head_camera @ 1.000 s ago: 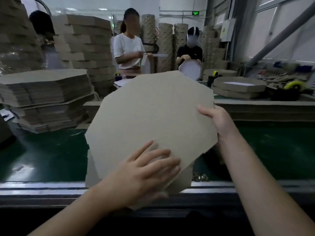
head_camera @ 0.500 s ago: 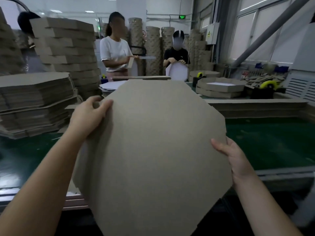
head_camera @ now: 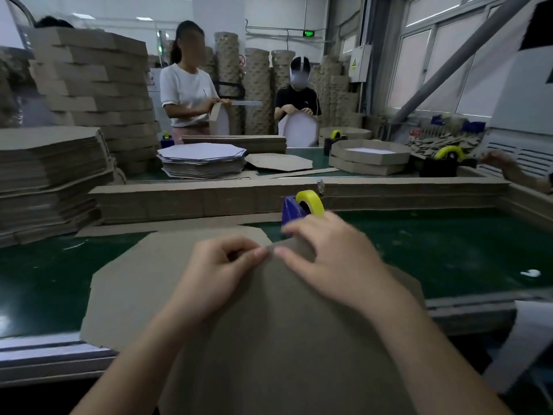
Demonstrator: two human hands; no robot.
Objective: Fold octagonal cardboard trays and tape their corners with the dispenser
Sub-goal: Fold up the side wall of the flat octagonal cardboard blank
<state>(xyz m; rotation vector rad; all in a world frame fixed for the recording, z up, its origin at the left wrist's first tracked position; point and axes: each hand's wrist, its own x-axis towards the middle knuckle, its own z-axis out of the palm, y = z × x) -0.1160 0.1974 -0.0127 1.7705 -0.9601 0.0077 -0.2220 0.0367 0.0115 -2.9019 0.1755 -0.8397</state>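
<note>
While flat cardboard blanks (head_camera: 45,175) are stacked at far left, an octagonal cardboard sheet (head_camera: 284,339) is held tilted over another blank (head_camera: 128,295) on the green conveyor belt (head_camera: 449,256). Its top edge is pinched by the left hand (head_camera: 215,274) and right hand (head_camera: 332,259). A blue tape dispenser (head_camera: 302,206) is partly hidden behind the right hand, and folded trays (head_camera: 369,155) are stacked beyond, by windows (head_camera: 434,70).

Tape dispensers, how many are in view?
4: blue dispenser beyond the right hand; black dispenser far right; second black dispenser beside the folded trays; small blue dispenser by the white-shirted worker. More may be hidden.
</note>
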